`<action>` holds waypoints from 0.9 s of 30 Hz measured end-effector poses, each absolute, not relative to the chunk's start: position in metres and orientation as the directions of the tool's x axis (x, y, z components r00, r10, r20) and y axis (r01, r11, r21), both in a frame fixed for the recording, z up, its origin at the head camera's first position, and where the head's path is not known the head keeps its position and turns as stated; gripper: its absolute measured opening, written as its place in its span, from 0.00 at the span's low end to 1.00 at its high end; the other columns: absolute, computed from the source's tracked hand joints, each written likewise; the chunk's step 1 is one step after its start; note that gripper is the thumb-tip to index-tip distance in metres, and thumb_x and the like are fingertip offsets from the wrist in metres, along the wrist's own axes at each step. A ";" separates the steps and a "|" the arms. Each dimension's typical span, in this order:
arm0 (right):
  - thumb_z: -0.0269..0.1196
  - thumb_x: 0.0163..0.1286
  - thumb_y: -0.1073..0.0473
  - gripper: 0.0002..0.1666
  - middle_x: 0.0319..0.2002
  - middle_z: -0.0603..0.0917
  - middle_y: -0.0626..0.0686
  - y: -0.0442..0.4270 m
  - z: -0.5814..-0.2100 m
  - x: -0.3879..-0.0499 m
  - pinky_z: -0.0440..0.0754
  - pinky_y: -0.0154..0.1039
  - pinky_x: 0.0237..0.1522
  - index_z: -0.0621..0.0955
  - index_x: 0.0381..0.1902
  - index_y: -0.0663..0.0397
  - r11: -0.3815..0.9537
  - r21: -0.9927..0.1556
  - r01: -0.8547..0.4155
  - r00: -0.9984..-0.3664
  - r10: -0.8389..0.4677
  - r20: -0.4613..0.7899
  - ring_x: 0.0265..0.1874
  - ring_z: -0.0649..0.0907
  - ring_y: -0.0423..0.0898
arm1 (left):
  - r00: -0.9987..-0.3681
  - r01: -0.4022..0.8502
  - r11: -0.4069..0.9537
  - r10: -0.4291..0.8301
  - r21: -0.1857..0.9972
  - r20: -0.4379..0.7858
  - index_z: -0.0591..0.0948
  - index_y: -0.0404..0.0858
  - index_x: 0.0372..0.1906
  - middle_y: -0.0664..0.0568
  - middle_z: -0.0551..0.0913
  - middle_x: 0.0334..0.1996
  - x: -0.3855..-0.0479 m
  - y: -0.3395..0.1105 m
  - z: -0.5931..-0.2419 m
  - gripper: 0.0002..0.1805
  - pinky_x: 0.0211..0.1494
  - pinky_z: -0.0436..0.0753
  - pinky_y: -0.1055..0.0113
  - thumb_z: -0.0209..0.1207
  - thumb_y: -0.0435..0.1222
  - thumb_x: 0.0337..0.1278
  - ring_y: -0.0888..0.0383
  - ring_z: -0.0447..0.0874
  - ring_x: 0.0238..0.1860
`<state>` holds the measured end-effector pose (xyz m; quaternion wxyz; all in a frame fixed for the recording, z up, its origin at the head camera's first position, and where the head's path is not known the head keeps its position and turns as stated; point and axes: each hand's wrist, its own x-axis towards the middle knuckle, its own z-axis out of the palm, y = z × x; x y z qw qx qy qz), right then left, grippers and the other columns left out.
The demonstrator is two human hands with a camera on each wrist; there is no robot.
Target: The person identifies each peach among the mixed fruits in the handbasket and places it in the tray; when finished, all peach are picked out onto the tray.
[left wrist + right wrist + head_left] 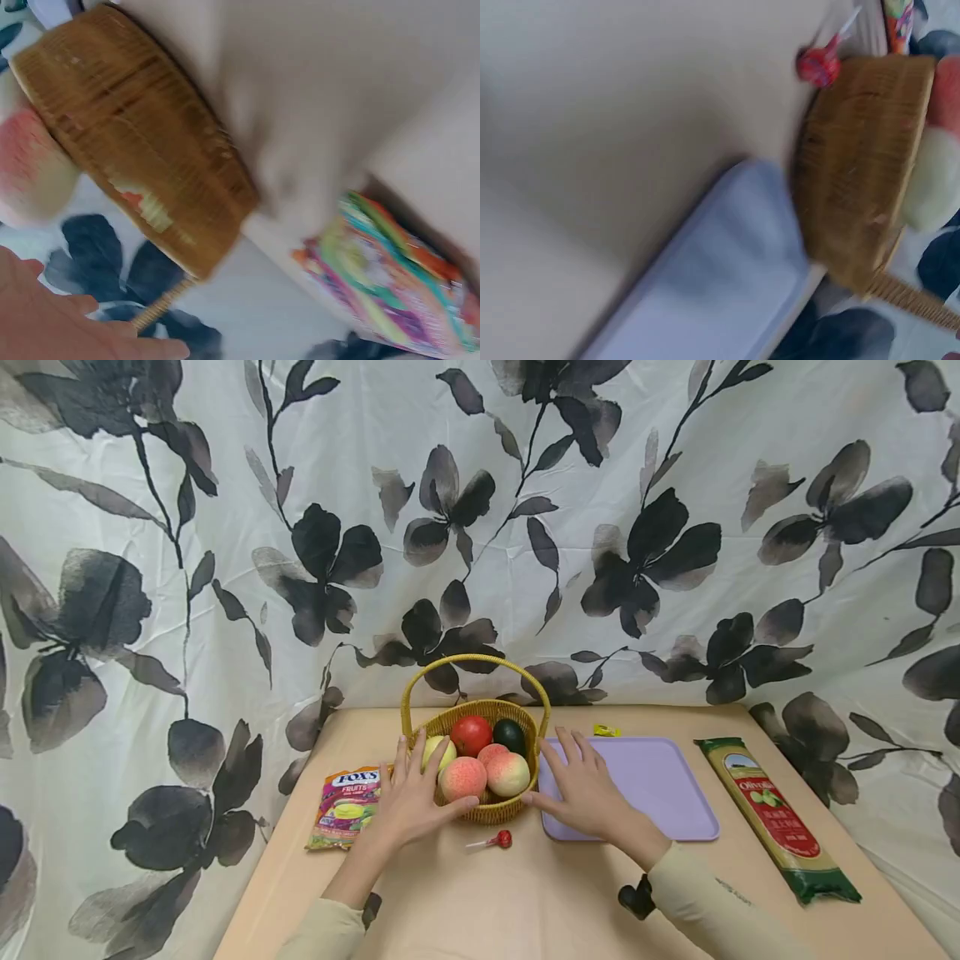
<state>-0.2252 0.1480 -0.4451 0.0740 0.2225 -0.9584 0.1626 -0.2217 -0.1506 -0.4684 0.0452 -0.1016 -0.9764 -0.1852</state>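
A woven basket (495,814) with a tall arched handle holds peaches (462,778), a red tomato-like fruit (471,735), a dark green oval one (509,736) and a pale yellow one (442,757). At its left side is my left hand (412,802), fingers spread and thumb over the front rim. My right hand (588,793) lies at the opposite side, fingers also spread, over the edge of a lilac tray (652,785). Whether either hand touches the basket, I cannot tell. In the left wrist view, fingers (45,322) appear near the basket's wall (142,142).
A red lollipop (502,838) lies in front of the basket. Left of it is a Fox's candy bag (341,806); a long Olivoilà packet (776,818) lies far right. Behind the tray sits a small yellow wrapped candy (606,730). Floral cloth (525,568) hangs behind the table.
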 end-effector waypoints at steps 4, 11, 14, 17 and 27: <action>0.68 0.69 0.34 0.50 0.76 0.65 0.66 0.123 -0.432 -0.229 0.71 0.69 0.67 0.67 0.79 0.52 0.794 -0.304 -0.527 -0.848 -0.467 0.251 0.73 0.67 0.69 | -0.983 0.183 0.867 0.171 0.463 0.067 0.45 0.52 0.86 0.41 0.31 0.85 -0.222 -0.170 -0.476 0.66 0.77 0.43 0.25 0.65 0.73 0.49 0.33 0.26 0.84; 0.77 0.63 0.46 0.42 0.66 0.76 0.60 0.077 -0.422 -0.242 0.84 0.57 0.58 0.75 0.71 0.51 0.670 -0.385 -0.635 -0.767 -0.604 0.216 0.61 0.80 0.59 | -0.975 0.188 0.666 0.217 0.722 0.054 0.52 0.48 0.85 0.31 0.40 0.83 -0.236 -0.190 -0.502 0.66 0.72 0.67 0.32 0.81 0.51 0.44 0.29 0.53 0.80; 0.79 0.61 0.50 0.38 0.61 0.78 0.58 0.065 -0.423 -0.246 0.85 0.54 0.54 0.78 0.67 0.50 0.659 -0.370 -0.655 -0.747 -0.640 0.182 0.55 0.83 0.57 | -0.973 0.183 0.585 0.221 0.790 0.063 0.54 0.44 0.84 0.33 0.49 0.82 -0.245 -0.191 -0.511 0.66 0.70 0.75 0.40 0.83 0.44 0.42 0.32 0.68 0.74; 0.79 0.60 0.49 0.38 0.59 0.80 0.56 0.057 -0.425 -0.248 0.86 0.51 0.51 0.79 0.66 0.49 0.682 -0.337 -0.649 -0.749 -0.650 0.127 0.50 0.83 0.52 | -0.969 0.201 0.545 0.231 0.814 0.085 0.54 0.38 0.83 0.34 0.56 0.80 -0.254 -0.192 -0.517 0.66 0.69 0.76 0.42 0.84 0.43 0.41 0.34 0.73 0.71; 0.79 0.60 0.51 0.32 0.50 0.83 0.54 0.043 -0.430 -0.252 0.86 0.40 0.42 0.82 0.61 0.48 0.671 -0.251 -0.698 -0.715 -0.668 0.204 0.38 0.83 0.44 | -0.974 0.156 0.527 0.224 0.835 0.040 0.55 0.29 0.80 0.33 0.65 0.76 -0.268 -0.197 -0.518 0.64 0.75 0.70 0.44 0.82 0.45 0.45 0.38 0.71 0.74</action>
